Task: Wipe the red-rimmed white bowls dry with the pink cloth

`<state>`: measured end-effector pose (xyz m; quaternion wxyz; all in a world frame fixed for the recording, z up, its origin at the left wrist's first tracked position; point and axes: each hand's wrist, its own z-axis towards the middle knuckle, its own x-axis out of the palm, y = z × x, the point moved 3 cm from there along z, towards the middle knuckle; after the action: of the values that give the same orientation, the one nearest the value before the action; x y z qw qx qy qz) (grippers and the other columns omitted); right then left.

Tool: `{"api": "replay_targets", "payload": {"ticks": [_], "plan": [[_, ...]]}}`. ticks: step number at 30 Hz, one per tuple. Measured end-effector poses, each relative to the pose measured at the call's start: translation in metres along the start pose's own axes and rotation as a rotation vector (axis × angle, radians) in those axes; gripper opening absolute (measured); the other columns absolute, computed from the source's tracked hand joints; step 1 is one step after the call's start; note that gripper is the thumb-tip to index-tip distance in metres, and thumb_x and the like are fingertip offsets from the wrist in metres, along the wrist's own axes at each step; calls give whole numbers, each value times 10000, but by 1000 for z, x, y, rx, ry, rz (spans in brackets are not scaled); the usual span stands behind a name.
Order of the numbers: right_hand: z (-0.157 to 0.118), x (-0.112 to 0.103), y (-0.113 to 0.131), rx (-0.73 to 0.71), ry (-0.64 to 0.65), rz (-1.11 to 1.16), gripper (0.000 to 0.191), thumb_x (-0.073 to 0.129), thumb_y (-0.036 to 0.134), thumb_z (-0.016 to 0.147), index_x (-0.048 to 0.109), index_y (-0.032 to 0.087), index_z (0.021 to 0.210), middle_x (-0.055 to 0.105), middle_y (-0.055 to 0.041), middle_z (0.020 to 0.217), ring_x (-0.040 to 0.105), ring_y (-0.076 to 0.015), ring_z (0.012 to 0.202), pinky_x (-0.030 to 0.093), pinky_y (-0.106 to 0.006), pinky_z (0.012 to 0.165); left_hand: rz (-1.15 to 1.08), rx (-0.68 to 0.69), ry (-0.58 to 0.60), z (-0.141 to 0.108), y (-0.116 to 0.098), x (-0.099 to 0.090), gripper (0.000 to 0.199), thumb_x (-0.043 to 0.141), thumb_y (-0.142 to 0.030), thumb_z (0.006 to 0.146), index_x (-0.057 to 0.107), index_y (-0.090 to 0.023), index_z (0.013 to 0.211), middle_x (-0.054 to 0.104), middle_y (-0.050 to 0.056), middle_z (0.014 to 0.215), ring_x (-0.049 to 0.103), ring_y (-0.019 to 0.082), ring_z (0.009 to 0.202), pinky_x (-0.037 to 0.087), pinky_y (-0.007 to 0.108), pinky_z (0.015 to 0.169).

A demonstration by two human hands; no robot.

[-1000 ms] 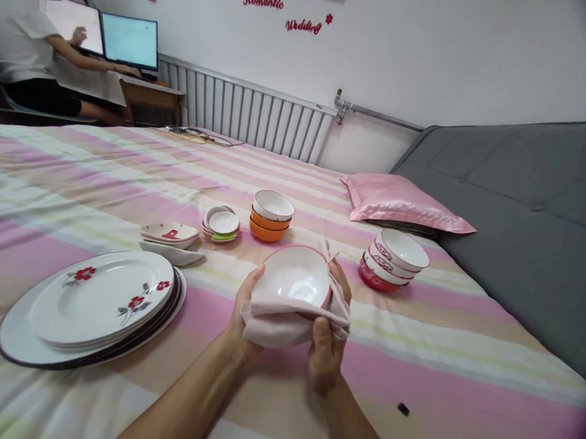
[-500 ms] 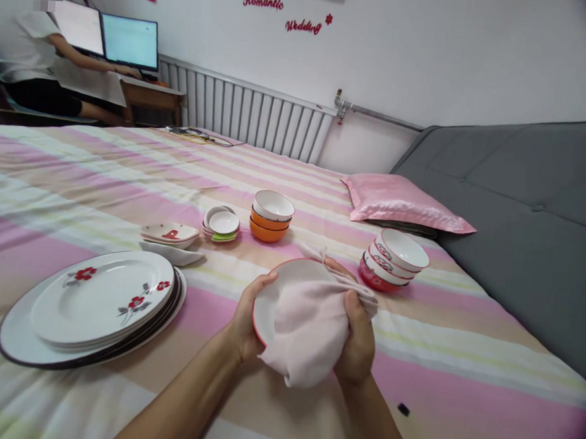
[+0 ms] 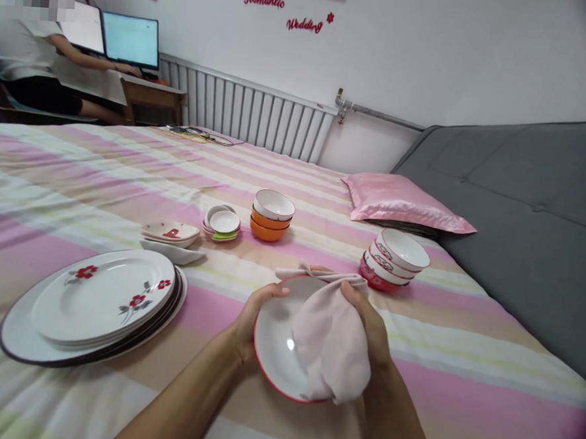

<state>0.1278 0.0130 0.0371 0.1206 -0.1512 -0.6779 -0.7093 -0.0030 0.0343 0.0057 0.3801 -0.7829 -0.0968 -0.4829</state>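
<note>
Between my hands is a white bowl (image 3: 274,341) with a red rim, tilted toward me. My left hand (image 3: 253,316) grips its left edge, thumb over the rim and fingers hidden beneath. A pale pink cloth (image 3: 333,334) drapes over the bowl's right half and its far rim. My right hand (image 3: 373,324) is closed on the cloth at the right side, with the thumb pressing it against the rim. Beyond my right hand stands a stack of red and white bowls (image 3: 394,259).
At left lie stacked flowered plates (image 3: 103,307). Behind them are leaf-shaped dishes (image 3: 170,233), small round dishes (image 3: 223,222) and orange bowls (image 3: 272,218). A pink pillow (image 3: 403,198) rests by the grey headboard (image 3: 517,193). A person (image 3: 25,57) sits at a desk in the far left.
The cloth has shifted right and toward the far rim, so more of the bowl's inside shows. My right hand has moved slightly right. The stacked dishes have stayed put.
</note>
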Motion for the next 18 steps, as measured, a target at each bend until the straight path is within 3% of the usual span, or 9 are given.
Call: {"api": "replay_targets", "payload": {"ticks": [3, 8, 14, 18], "plan": [[0, -1, 0, 78, 47, 9, 481, 603, 493, 758, 683, 169, 1103, 746, -103, 976, 657, -313, 1039, 472, -443, 955, 95, 37, -20, 1, 1, 0, 435, 602, -311, 709, 675, -115, 1090, 742, 122, 884, 687, 300, 819, 476, 375, 777], [0, -4, 2, 37, 13, -22, 402, 585, 439, 787, 717, 162, 1046, 755, -92, 922, 664, -299, 1031, 491, -427, 939, 428, 342, 18, -1, -11, 1, 466, 653, -285, 653, 634, -154, 1099, 702, 102, 1046, 634, 293, 950, 459, 335, 778], [5, -11, -1, -97, 108, -217, 313, 599, 373, 844, 715, 203, 1080, 714, -67, 1135, 618, -264, 1120, 434, -396, 1022, 1013, 657, -189, -10, -21, 0, 647, 689, -251, 589, 478, -186, 1197, 665, 36, 824, 573, 213, 711, 398, 285, 646], [6, -12, 2, -280, 141, -455, 308, 554, 332, 889, 688, 206, 1137, 672, -71, 1220, 588, -252, 1157, 414, -393, 1037, 1400, 808, -297, -14, -18, 4, 845, 655, -222, 520, 358, -198, 1311, 655, 52, 908, 593, 237, 723, 417, 315, 655]]}}
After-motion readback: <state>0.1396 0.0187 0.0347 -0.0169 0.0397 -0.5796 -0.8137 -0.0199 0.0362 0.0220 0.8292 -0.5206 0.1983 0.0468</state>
